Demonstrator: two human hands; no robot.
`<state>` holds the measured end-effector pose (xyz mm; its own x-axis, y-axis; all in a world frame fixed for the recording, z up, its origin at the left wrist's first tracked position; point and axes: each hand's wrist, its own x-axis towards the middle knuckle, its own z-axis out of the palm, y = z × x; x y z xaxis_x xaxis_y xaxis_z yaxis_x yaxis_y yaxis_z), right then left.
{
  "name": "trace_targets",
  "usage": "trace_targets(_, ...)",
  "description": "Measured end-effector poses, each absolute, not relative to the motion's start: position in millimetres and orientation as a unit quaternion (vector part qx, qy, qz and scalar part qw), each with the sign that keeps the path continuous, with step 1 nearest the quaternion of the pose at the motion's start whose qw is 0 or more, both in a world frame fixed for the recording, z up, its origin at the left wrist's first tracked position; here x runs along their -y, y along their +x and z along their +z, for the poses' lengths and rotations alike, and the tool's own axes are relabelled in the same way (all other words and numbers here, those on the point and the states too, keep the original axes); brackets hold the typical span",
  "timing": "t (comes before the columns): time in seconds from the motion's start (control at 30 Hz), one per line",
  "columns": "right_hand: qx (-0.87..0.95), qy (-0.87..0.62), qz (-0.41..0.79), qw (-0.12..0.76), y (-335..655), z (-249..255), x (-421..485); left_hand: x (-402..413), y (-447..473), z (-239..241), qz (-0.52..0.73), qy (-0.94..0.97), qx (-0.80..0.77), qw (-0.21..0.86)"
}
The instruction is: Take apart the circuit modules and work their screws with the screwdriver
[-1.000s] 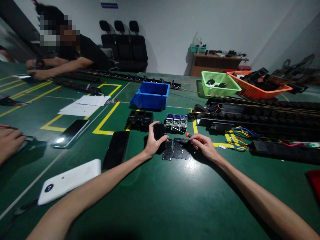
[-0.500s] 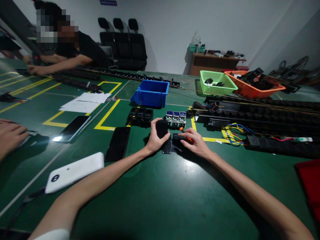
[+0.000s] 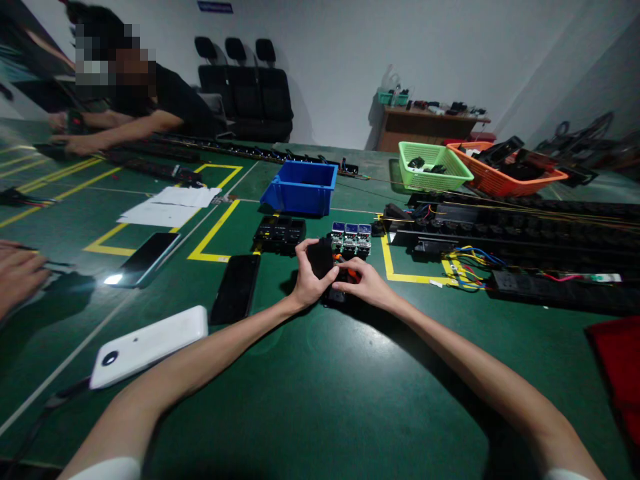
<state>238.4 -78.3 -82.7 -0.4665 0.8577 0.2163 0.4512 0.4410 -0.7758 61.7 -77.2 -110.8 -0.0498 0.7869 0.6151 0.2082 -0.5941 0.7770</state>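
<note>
right hand [image 3: 365, 287] shifted to left hand [image 3: 307, 283] | fingers [image 3: 301, 248] pinch block [image 3: 320, 259], screwdriver [image 3: 351, 274] | green basket [image 3: 431, 179]: parts [image 3: 423, 163]

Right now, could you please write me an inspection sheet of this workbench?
Surface: green table with yellow tape lines.
Job's things: small black part and orange-handled tool, above black plates; display modules just behind.
Clutter: black phone, second phone, white device, papers, blue bin, green basket, orange basket.
Hands: left hand, fingers around the part; right hand closed on the tool.
Cables: coloured wires beside long power strips.
Surroundings: co-worker far left, another person's hand, black chairs, wooden desk.
</note>
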Motion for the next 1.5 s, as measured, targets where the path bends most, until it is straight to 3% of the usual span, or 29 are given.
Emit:
trace_targets(0.17, 0.802, -0.393, 0.309, 0.326, 238, -84, 81, 78, 66, -119, 0.619, 0.682, -0.314, 0.228)
trace_targets(0.3, 0.829, -0.376, 0.231, 0.343, 245, -84, 79, 81, 70, -115, 0.628, 0.686, -0.239, 0.280)
trace_targets(0.57, 0.876, -0.383, -0.045, 0.288, 267, -78, 68, 88, 72, -89, 0.616, 0.518, -0.197, 0.560)
trace_targets(0.67, 0.888, -0.362, -0.101, 0.264, 270, -79, 66, 83, 71, -83, 0.573, 0.421, -0.223, 0.667)
trace_targets(0.8, 0.894, -0.345, -0.143, 0.245, 271, -80, 65, 75, 66, -83, 0.480, 0.412, -0.272, 0.725)
trace_targets(1.17, 0.899, -0.321, -0.156, 0.252, 269, -81, 68, 76, 60, -68, 0.359, 0.471, -0.291, 0.751)
trace_targets(1.37, 0.880, -0.395, -0.091, 0.248, 266, -76, 69, 74, 60, -74, 0.410, 0.471, -0.315, 0.715)
trace_targets(1.5, 0.873, -0.390, -0.019, 0.293, 277, -76, 68, 67, 54, -77, 0.462, 0.458, -0.334, 0.682)
